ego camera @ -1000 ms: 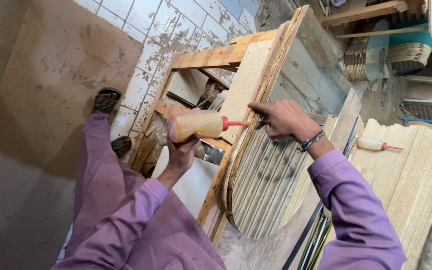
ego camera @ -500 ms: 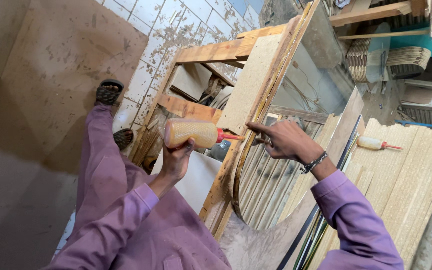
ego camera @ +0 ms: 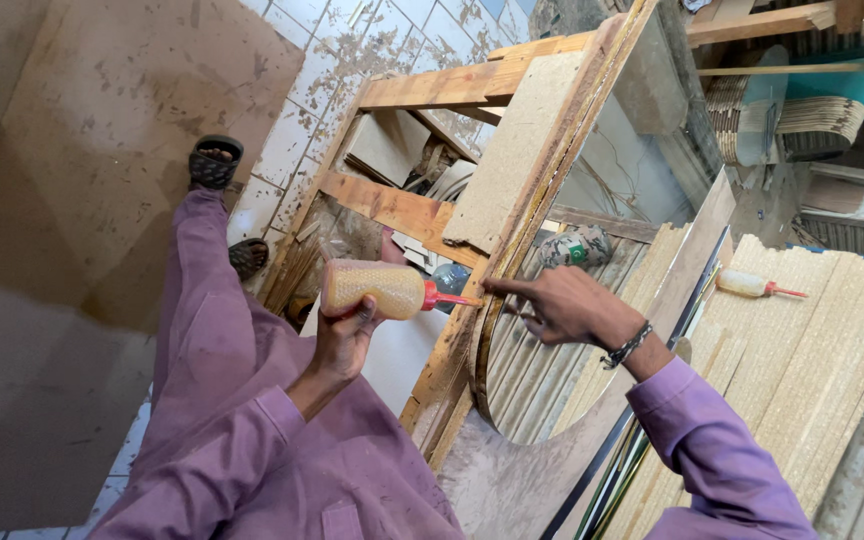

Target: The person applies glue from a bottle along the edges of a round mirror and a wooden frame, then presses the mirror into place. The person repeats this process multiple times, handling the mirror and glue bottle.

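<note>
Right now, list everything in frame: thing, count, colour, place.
glue bottle: 1, yellowish with red nozzle, in left hand, tip at the frame edge
second glue bottle: 1, same colours, lying on board stack at right
wooden frame: 1, light brown, centre, tilted
chipboard strip: 1, tan, on the frame
board stack: pale tan, right
tiled floor: whitish, dusty
sandals: 2, dark, left
bracelet: 1, dark, right wrist
left hand: holds bottle
right hand: forefinger points at the frame edge
</note>
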